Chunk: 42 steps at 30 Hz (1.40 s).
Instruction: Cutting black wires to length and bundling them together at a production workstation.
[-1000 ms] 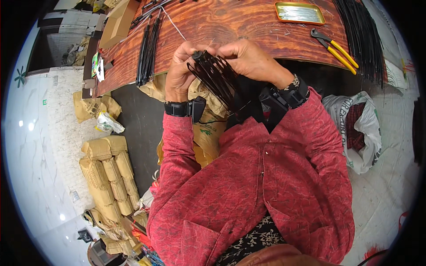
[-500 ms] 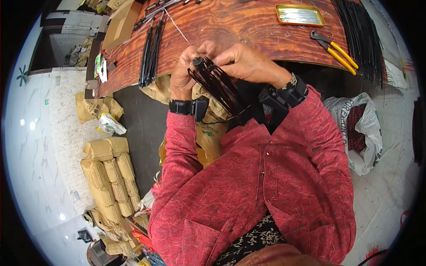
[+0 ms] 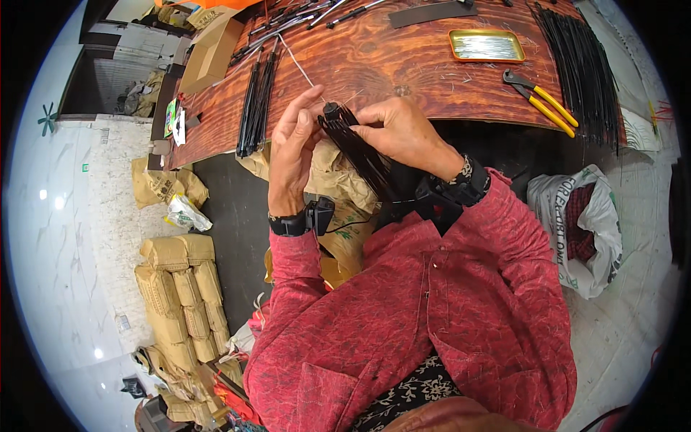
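A bundle of thin black umbrella ribs (image 3: 360, 153), gathered around a round black hub (image 3: 332, 108), slants from between my hands down toward my lap. My right hand (image 3: 409, 133) is closed, thumb and forefinger pinching the ribs just below the hub. My left hand (image 3: 291, 147) is beside the hub with its forefinger stretched up and its thumb apart; its lower fingers are partly hidden. A fine wire end (image 3: 353, 96) seems to stick out above the hub. Beyond my left fingertips, a thin pale rod (image 3: 294, 56) lies on the wooden table (image 3: 403, 68).
Yellow-handled pincers (image 3: 541, 103) lie at the right, near a yellow-rimmed tin (image 3: 487, 46) of fine wires. Long black ribs (image 3: 579, 79) hang over the right edge; another bundle (image 3: 257, 104) lies left. A cardboard box (image 3: 210, 56) stands farther left. A white bag (image 3: 579, 230) is on the floor.
My left hand has drawn back from the hub and its fingers have spread. My right hand has shifted slightly down and right, still pinching the ribs. The view has shifted a little.
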Tool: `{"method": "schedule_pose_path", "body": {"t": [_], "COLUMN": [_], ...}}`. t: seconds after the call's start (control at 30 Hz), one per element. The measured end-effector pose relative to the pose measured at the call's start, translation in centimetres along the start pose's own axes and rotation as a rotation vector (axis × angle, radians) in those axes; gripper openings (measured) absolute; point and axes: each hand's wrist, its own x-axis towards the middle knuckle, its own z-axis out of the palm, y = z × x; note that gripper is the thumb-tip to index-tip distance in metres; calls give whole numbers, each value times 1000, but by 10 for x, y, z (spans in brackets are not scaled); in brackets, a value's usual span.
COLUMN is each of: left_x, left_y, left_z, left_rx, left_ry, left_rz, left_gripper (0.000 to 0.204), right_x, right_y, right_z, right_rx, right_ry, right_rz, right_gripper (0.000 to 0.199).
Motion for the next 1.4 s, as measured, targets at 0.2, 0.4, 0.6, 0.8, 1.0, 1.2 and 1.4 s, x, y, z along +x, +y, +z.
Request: {"method": "schedule_pose_path", "body": {"t": [0.2,0.4,0.6,0.8,1.0,1.2,1.4], "left_x": [-8,-12,-11,-10,-5,0,3], "left_y": [6,8,15,11,13,10,3], "left_z": [9,14,16,13,1,-15,-22], "left_rx": [227,316,389,398,285,317,251], "left_ry": [66,115,77,125,34,-40,-93], "left_rz": [48,55,47,59,42,56,68], "left_gripper": [38,33,31,30,29,28,29], "right_x": [-3,-5,-4,-2,0,9,10], "right_y": [-9,-11,-9,-1,-2,-2,3], "right_z": [2,6,8,10,11,8,10], "right_rx": [6,-79,-44,-137,-163,-162,-80], "right_ry": [19,45,42,42,7,-97,-134], "right_rz": [1,-27,-11,-194,-172,-216,-194], "right_gripper": [16,18,17,14,12,12,13]}}
